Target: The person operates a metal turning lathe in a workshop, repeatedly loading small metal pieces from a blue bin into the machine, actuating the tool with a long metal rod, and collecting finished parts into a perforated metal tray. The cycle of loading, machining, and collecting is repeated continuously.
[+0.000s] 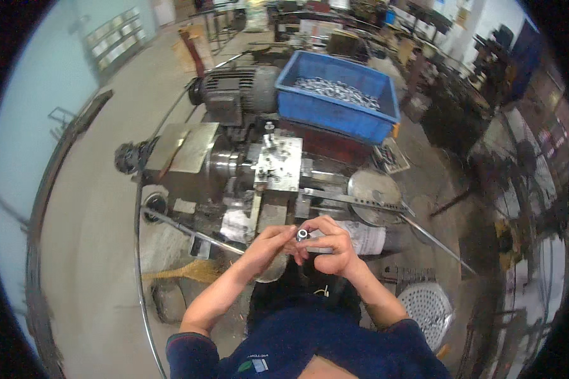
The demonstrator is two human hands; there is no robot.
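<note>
A small, shiny metal ring-shaped part (302,234) is held up in front of my body, its round hole facing upward. My right hand (334,246) pinches it with thumb and fingers from the right. From the left, my left hand (272,247) closes its fingertips against the same part, so both hands meet at it. Just beyond my hands is a small lathe with a flat metal tool block (280,165) on its slide. Its spindle end (224,161) lies left of the block. My fingers hide the lower side of the part.
A blue plastic bin (332,117) of small metal rings (341,91) stands behind the lathe, beside a grey electric motor (253,87). A long lever (193,230) slants toward my left arm. A straw broom (199,271) lies at left, a perforated seat (426,309) at right.
</note>
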